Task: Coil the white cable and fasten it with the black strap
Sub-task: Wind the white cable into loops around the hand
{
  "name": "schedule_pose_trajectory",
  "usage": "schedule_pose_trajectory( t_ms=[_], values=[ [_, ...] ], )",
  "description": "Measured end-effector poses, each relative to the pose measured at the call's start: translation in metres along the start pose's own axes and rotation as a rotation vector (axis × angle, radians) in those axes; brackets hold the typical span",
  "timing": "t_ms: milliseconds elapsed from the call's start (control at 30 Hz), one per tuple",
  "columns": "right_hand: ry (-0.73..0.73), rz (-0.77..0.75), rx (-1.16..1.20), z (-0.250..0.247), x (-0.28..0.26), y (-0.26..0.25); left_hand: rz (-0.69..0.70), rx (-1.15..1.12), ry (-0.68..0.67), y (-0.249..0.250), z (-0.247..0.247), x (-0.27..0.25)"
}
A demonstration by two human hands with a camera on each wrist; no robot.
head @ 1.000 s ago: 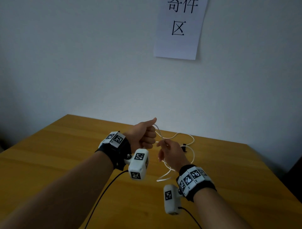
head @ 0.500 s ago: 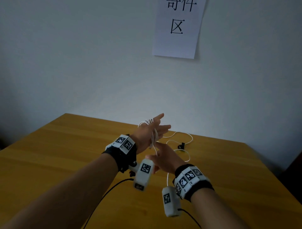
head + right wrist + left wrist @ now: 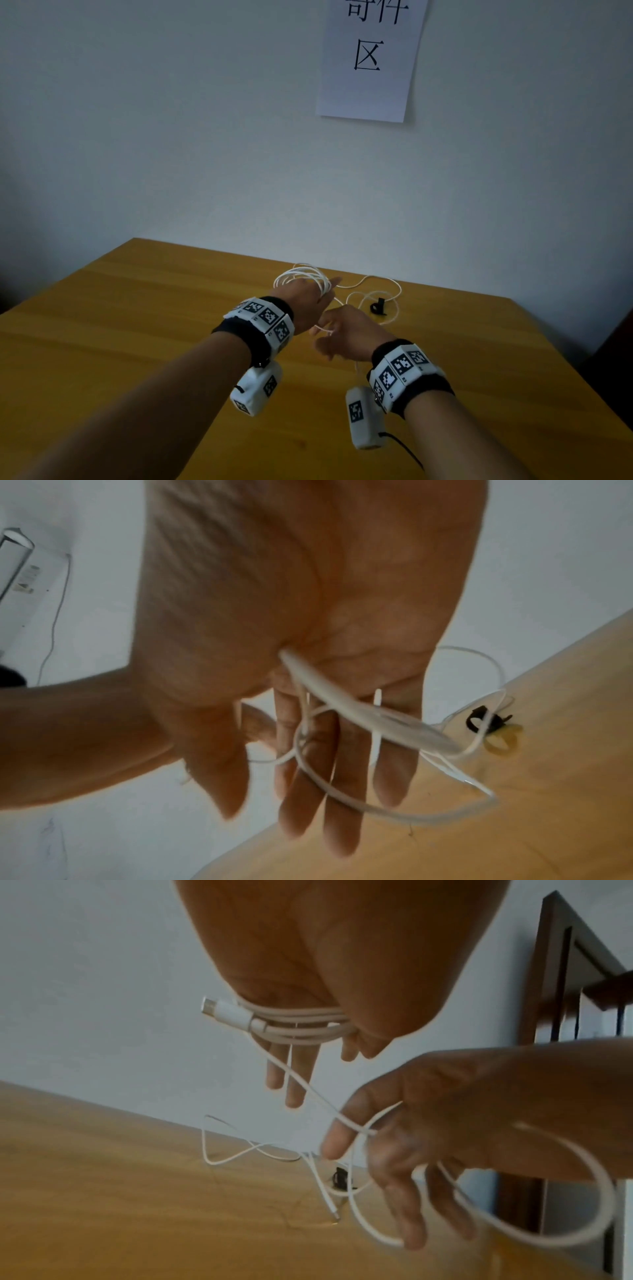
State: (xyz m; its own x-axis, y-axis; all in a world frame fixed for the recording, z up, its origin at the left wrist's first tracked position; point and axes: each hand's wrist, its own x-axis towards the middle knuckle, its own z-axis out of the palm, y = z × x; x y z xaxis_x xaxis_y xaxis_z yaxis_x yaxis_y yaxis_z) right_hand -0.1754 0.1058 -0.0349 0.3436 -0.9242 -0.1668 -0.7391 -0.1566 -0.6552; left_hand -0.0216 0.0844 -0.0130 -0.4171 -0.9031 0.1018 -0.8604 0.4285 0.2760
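Observation:
The white cable (image 3: 301, 274) is wound in several turns round my left hand (image 3: 308, 298), which is held above the table with its fingers (image 3: 294, 1074) straight. A white plug (image 3: 222, 1010) sticks out of the turns at the palm. From there the cable runs down to my right hand (image 3: 346, 334), close beside the left wrist. It passes between the right thumb and fingers (image 3: 346, 804), which are stretched out and not closed on it. The rest of the cable (image 3: 383, 291) lies in loose loops on the table. The black strap (image 3: 376, 306) lies among those loops, untouched.
The yellow wooden table (image 3: 137, 325) stands against a pale wall with a paper sign (image 3: 370, 58). Its right edge is near my right forearm. Dark furniture (image 3: 565, 961) stands beyond the table's right side.
My left hand went from a fist to straight fingers, then turned its back upward and sank, with more cable turns round it. The right hand followed beside it, feeding cable.

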Motion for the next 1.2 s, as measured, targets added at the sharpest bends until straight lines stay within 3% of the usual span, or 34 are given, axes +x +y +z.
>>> schedule_pose_trajectory(
  t_ms=[233, 400, 700, 867, 1067, 1200],
  values=[
    [0.062, 0.052, 0.297, -0.003, -0.004, 0.006, -0.130, 0.385, -0.027, -0.009, -0.001, -0.008],
    [0.177, 0.129, 0.469, -0.007, -0.006, 0.022, -0.226, 0.394, -0.078, -0.021, -0.008, -0.016],
    [0.371, 0.018, 0.214, -0.004, 0.001, 0.044, -0.320, 0.412, -0.077, -0.027, -0.008, -0.017],
    [0.601, 0.234, 0.026, -0.015, 0.003, 0.071, -0.428, 0.452, -0.065, -0.048, -0.010, -0.022],
    [0.619, 0.416, -0.122, -0.018, 0.000, 0.084, -0.558, 0.191, -0.017, -0.058, -0.009, -0.025],
    [0.620, 0.460, -0.200, -0.012, 0.004, 0.075, -0.519, 0.023, -0.031, -0.049, -0.010, -0.017]
  ],
)
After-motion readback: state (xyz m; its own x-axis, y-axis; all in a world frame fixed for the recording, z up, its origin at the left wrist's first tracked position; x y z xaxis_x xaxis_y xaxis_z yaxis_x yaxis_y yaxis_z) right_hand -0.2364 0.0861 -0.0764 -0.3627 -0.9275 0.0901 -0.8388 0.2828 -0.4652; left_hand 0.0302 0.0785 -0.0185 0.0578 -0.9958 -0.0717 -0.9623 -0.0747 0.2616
